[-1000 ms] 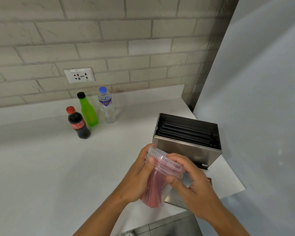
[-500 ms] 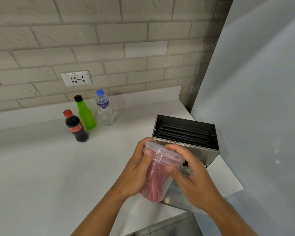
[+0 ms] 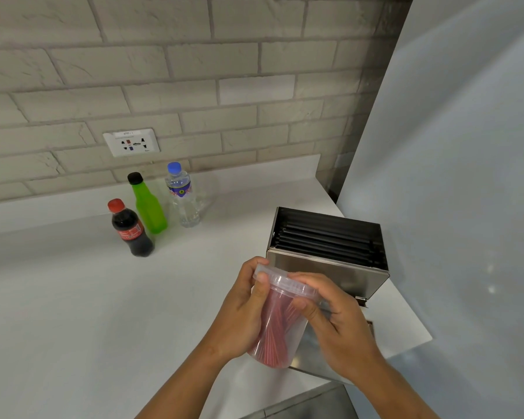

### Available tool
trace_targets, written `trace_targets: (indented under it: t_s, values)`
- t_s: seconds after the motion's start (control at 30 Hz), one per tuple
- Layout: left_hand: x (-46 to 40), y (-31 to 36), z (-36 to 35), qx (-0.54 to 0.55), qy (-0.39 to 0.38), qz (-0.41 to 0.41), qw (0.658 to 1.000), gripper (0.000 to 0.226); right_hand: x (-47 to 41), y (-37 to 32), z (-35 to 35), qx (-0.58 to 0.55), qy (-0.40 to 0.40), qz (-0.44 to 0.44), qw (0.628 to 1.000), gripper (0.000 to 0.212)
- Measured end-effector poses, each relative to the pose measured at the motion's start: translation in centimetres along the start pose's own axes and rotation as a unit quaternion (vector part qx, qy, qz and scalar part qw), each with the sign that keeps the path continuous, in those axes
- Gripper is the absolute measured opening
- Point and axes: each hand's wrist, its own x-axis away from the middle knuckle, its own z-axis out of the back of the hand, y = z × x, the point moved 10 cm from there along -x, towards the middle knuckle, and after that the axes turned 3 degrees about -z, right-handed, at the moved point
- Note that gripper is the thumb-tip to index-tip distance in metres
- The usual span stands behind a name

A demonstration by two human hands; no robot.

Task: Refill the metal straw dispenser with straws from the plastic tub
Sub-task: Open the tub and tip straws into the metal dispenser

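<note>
Right now my left hand [image 3: 239, 313] wraps the side of the plastic tub [image 3: 280, 325], thumb pressed up against the lip of its clear lid [image 3: 283, 281], fingers curled around the far wall. My right hand [image 3: 336, 322] comes in from the other side, fingertips hooked over the lid's rim and thumb pinching just under it. Both hands hold the tub off the counter, tilted with its top leaning away from me.

Inside the tub a bundle of red straws [image 3: 274, 334] stands packed on end; the lid is on. Just behind the tub sits the metal straw dispenser [image 3: 327, 267], its top open, with black straws [image 3: 324, 237] lying flat in rows inside.

The dispenser stands near the right end of the white counter [image 3: 73, 313], close to the edge where the surface drops off beside a pale wall panel [image 3: 466, 176]. To my left the counter runs wide and bare up to three bottles by the brick wall [image 3: 194, 71]: a cola bottle [image 3: 130, 229], a green bottle [image 3: 147, 205] and a water bottle [image 3: 182, 196], well apart from my hands.
</note>
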Motion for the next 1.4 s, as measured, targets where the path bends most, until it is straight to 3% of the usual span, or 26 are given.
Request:
trace_targets:
  t_s: [0.17, 0.33, 0.53, 0.73, 0.9, 1.0, 1.23, 1.33, 1.4]
  values:
    - [0.0, 0.0, 0.1, 0.013, -0.008, 0.008, 1.000, 0.083, -0.1, -0.2, 0.3, -0.008, -0.006, 0.008, 1.000, 0.051]
    - [0.1, -1.0, 0.2, 0.020, -0.031, 0.061, 0.997, 0.054, 0.2, 0.3, 0.2, -0.023, -0.021, -0.003, 1.000, 0.050]
    - [1.0, -1.2, -1.0, -0.036, -0.113, 0.101, 0.988, 0.053, 0.5, -0.2, 1.4, -0.031, 0.060, 0.024, 0.997, 0.039]
    - [0.7, -0.9, -0.4, -0.031, -0.051, 0.073, 0.996, 0.061, 0.0, -0.6, 1.3, -0.039, 0.039, 0.017, 0.998, 0.042]
    - [0.5, 0.1, -0.3, -0.039, -0.053, 0.028, 0.997, 0.071, -1.2, -1.7, 1.0, -0.031, -0.057, -0.049, 0.997, 0.076]
    - [0.2, 1.0, -0.7, -0.029, -0.067, 0.004, 0.997, 0.068, -1.4, -2.6, 0.2, 0.018, -0.101, -0.055, 0.993, 0.083]
    - [-1.0, 1.2, 0.7, 0.009, -0.036, 0.012, 0.999, 0.077, -2.1, -5.4, 0.8, 0.024, -0.085, 0.060, 0.994, 0.065]
    - [-1.2, -0.3, 1.5, 0.141, 0.020, 0.061, 0.988, 0.059, -2.7, -4.8, 1.7, 0.015, -0.044, 0.056, 0.997, 0.064]
    - [-1.1, 0.1, 1.7, 0.198, 0.031, 0.037, 0.979, 0.046, -3.1, -4.0, 2.4, -0.012, 0.007, 0.022, 1.000, 0.063]
